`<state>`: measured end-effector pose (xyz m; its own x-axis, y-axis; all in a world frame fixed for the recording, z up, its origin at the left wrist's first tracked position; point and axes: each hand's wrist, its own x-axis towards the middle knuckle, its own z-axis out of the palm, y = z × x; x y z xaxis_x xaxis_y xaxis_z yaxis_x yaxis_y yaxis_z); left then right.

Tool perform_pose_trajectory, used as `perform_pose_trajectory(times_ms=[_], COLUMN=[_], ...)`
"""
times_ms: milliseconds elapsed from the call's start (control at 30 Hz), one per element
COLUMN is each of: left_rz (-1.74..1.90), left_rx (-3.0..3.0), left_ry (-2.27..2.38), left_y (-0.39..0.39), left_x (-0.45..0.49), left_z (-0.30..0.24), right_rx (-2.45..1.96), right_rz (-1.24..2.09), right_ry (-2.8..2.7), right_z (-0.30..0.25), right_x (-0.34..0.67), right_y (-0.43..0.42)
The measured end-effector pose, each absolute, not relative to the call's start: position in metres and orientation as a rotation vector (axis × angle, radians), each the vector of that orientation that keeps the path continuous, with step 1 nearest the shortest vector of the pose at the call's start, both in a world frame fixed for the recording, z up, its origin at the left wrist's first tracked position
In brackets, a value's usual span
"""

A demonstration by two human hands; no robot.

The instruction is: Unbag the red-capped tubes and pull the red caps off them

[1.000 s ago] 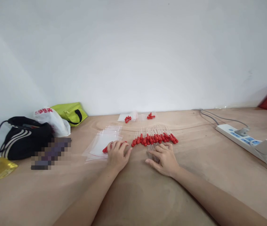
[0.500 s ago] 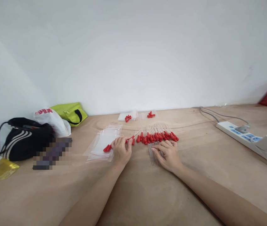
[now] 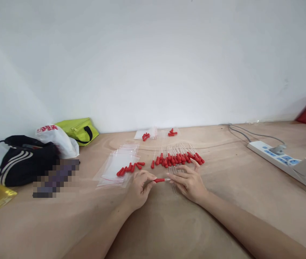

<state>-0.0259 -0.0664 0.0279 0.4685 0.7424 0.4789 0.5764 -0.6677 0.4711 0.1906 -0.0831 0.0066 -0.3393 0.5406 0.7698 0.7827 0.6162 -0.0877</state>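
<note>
Between the thumb and fingers of my left hand (image 3: 141,187) is a red rubber dropper bulb (image 3: 159,180), lying sideways. My right hand (image 3: 189,181) pinches a clear glass dropper tube (image 3: 167,179) whose end meets the bulb's open end; how far it sits inside I cannot tell. More clear tubes (image 3: 173,187) lie under my right fingers. Just beyond, a row of droppers with red bulbs (image 3: 179,159) lies with the tubes pointing at the wall. Several loose red bulbs (image 3: 130,167) rest on clear zip bags (image 3: 115,169) left of my left hand.
Two small bags with red bulbs (image 3: 145,136) (image 3: 172,132) lie near the wall. At left are a black bag (image 3: 26,162), a white plastic bag (image 3: 61,140) and a lime-green bag (image 3: 77,129). A power strip (image 3: 266,151) with cables stands at right.
My left hand has come down and nearer my right hand, bringing a red bulb from the pile. My right hand now holds a glass tube up against it.
</note>
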Motion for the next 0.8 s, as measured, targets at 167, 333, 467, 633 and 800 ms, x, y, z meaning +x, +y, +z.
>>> perform_pose_trajectory(times_ms=[167, 333, 467, 633, 800], left_rz=[0.807, 0.77, 0.735, 0.776, 0.709], left_rx=[2.608, 2.661, 2.693, 2.754, 2.715], left_ry=[1.102, 1.085, 1.126, 1.08, 1.06], left_y=[-0.073, -0.071, -0.07, -0.07, -0.071], left_x=[-0.018, -0.012, -0.014, -0.018, -0.016], left_z=[0.037, 0.025, 0.018, 0.017, 0.021], right_rx=[-1.006, -0.98, -0.955, -0.94, -0.923], right_rz=[-0.325, -0.311, -0.319, -0.283, -0.264], right_ry=[-2.045, -2.103, -2.112, -2.106, -2.111], right_z=[0.005, 0.006, 0.006, 0.007, 0.006], right_x=[0.188, 0.185, 0.185, 0.187, 0.185], right_y=[-0.087, -0.09, -0.09, -0.091, -0.092])
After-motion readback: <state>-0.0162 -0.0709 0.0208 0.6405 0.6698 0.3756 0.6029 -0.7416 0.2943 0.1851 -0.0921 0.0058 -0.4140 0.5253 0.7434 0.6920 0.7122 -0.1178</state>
